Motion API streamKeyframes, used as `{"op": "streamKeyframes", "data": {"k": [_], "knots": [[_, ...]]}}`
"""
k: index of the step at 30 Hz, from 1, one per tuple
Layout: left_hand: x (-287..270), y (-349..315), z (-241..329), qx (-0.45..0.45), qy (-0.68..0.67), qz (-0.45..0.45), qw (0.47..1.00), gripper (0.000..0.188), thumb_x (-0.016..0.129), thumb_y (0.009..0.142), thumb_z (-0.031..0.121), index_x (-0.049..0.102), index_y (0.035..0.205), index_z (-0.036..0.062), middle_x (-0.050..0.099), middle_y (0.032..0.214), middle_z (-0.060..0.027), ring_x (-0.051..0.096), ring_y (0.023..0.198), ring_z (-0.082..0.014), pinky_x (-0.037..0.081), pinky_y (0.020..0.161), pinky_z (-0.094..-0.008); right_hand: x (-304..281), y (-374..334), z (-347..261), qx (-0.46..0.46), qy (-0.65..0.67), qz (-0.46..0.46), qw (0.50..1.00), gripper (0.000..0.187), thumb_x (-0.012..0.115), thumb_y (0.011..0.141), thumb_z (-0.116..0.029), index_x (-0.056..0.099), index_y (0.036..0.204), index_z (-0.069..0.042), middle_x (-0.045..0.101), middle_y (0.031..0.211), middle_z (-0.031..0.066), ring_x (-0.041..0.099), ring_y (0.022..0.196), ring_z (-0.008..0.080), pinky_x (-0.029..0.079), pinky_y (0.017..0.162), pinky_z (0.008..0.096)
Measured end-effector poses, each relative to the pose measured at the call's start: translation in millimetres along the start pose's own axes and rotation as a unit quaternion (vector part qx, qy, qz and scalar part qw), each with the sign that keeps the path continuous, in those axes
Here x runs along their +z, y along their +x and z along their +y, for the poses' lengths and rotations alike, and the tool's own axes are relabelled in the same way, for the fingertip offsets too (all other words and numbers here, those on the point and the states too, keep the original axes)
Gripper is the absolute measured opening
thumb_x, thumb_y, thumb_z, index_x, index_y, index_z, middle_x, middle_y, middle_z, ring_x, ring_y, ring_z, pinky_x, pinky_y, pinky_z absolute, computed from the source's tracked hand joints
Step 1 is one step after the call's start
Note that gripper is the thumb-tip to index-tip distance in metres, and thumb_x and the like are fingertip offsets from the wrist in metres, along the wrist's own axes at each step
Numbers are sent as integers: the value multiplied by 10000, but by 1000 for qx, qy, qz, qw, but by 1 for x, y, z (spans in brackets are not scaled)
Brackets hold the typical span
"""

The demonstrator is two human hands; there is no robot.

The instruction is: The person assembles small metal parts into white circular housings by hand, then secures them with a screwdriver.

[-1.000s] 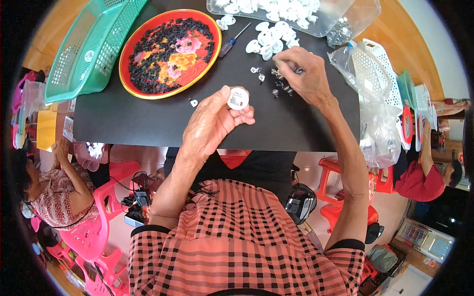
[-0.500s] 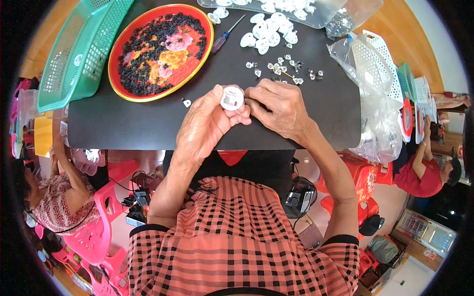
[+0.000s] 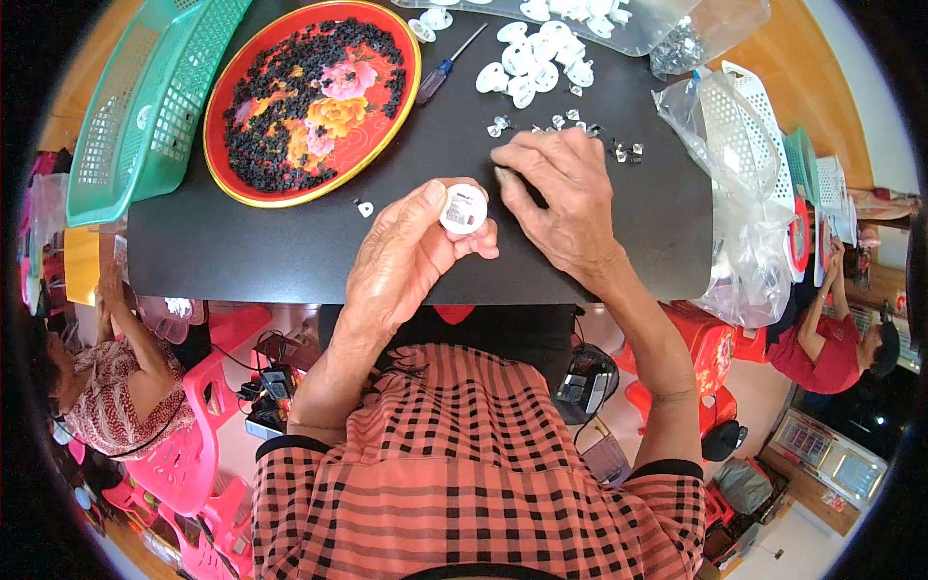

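In my left hand [image 3: 401, 256], thumb and fingers are closed round a small white round plastic piece [image 3: 464, 210], its hollow face with some dark detail turned up. My right hand [image 3: 565, 203] hovers to the right of it, fingers bent, thumb and forefinger apart, and I see nothing between them. Just beyond its knuckles lie small clear-and-black parts [image 3: 628, 152], some of them hidden by the hand. Farther back is a pile of white round plastic pieces [image 3: 536, 58] with stems. One tiny white part [image 3: 364, 208] lies left of my left hand.
A red flowered tray [image 3: 377, 145] full of tiny black parts stands at left, beside a green basket [image 3: 145, 145]. A screwdriver [image 3: 440, 77] lies near the tray. Clear plastic bags [image 3: 744, 261] and a white basket [image 3: 754, 111] line the right edge. Two other people sit left and right.
My right hand has moved away from the white piece, forward and right, to the small clear parts, its fingers opening. My left hand, still holding the piece, has shifted slightly nearer.
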State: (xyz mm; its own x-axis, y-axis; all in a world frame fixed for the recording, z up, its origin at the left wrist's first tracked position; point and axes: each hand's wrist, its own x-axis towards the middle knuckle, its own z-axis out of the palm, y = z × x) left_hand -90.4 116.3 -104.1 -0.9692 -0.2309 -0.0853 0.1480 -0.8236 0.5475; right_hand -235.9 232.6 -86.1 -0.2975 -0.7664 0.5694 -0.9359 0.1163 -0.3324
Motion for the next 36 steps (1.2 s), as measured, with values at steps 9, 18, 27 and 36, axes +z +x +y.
{"op": "streamKeyframes", "data": {"k": [9,18,27,36], "knots": [[4,-2,0,15,36,3,999,400,423,987,285,512,1123,-80,585,928,-147,593,834,-224,503,788,-372,-2,0,-3,-3,-38,-16,999,318,717,682,-66,643,989,-106,624,981,17,537,982,225,360,860,365],[20,-15,-11,29,98,-27,994,349,457,977,259,545,1108,-52,603,919,-86,592,828,-135,484,769,-257,-2,-5,-2,-53,12,88,995,324,708,638,22,657,934,-100,559,660,13,554,677,188,395,694,333],[17,-28,-1,-2,107,-25,994,379,431,986,258,512,1155,-72,588,956,-107,581,861,-169,473,809,-321,-1,-5,-7,-137,56,36,988,384,741,593,59,653,945,-67,452,535,3,446,454,169,351,486,288],[6,-36,14,16,66,3,998,366,453,980,266,542,1114,-62,601,933,-98,595,846,-149,490,802,-284,3,-4,-8,-127,69,-29,989,304,714,664,-5,633,949,-74,527,576,22,493,473,171,380,475,304]]}}
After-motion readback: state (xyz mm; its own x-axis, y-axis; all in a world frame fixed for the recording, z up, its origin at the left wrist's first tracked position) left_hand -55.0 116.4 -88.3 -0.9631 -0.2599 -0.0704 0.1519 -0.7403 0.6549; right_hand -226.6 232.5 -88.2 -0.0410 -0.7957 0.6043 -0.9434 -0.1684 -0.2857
